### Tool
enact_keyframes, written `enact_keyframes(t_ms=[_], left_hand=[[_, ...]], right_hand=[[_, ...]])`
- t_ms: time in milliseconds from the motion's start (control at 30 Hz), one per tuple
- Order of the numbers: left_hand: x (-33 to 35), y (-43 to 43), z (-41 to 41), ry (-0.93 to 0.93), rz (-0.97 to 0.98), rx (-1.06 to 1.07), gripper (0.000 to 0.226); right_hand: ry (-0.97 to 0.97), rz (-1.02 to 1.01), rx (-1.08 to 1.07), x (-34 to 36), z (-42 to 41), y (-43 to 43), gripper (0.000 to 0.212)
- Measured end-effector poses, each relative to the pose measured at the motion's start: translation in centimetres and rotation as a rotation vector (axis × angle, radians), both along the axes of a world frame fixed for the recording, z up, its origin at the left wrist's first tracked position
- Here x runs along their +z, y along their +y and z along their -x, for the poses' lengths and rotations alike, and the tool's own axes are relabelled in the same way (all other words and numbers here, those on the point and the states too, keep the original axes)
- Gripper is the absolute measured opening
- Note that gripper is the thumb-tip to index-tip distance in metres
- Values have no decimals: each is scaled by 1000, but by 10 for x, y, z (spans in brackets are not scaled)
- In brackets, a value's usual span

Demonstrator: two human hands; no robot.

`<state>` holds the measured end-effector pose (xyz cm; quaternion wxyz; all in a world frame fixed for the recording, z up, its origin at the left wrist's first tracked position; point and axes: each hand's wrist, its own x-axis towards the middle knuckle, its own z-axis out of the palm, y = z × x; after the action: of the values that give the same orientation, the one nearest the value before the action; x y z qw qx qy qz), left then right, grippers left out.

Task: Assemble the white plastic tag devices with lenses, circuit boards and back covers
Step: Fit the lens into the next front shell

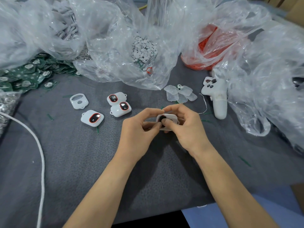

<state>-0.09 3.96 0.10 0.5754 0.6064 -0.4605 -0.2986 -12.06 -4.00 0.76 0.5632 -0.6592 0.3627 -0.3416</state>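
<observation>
Grey, felt-like mat (79, 165) covers the worktable in the head camera view, which looks down along two bare forearms. At the middle of the mat, the left hand (139, 129) and right hand (187, 130) meet around one white tag device (171, 116), held just above the surface. The fingers of both hands curl tightly round its edges. The right thumb (167, 123) presses on the dark oval at the device's centre, and the left thumb lies just beside it.

To the left of the hands, three finished tags lie face up, each with a dark window ringed in red: one nearer (92, 118) and two touching each other (113, 98) (121, 108). Beside them lies an empty white shell (79, 101) with an open window.

Behind the right hand sits a small heap of clear lenses (180, 94), and to its right a white handheld controller (218, 97).

Green circuit boards (24, 76) spill across the far left. Crumpled clear plastic bags (115, 27) fill the back of the table; one holds small white discs (144, 49), another holds red parts (207, 45). A white cord (42, 155) curves down the left edge.
</observation>
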Motion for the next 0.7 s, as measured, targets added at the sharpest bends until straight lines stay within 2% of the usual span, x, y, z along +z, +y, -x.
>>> enact_keyframes(t_ms=[200,367,500,700], left_hand=[[0,-1,4,-28,18,46,37],[-1,-3,3,22,18,82,20],[-4,-4,4,-6,-7,83,15],[-8,-6,5,-195,-7,105,17]], right_hand=[[-21,7,-37,1,1,1,23],[-123,-8,-44,3,1,2,14],[-103,12,-63,2,1,2,12],[-42,-14,-82,-2,-1,1,13]])
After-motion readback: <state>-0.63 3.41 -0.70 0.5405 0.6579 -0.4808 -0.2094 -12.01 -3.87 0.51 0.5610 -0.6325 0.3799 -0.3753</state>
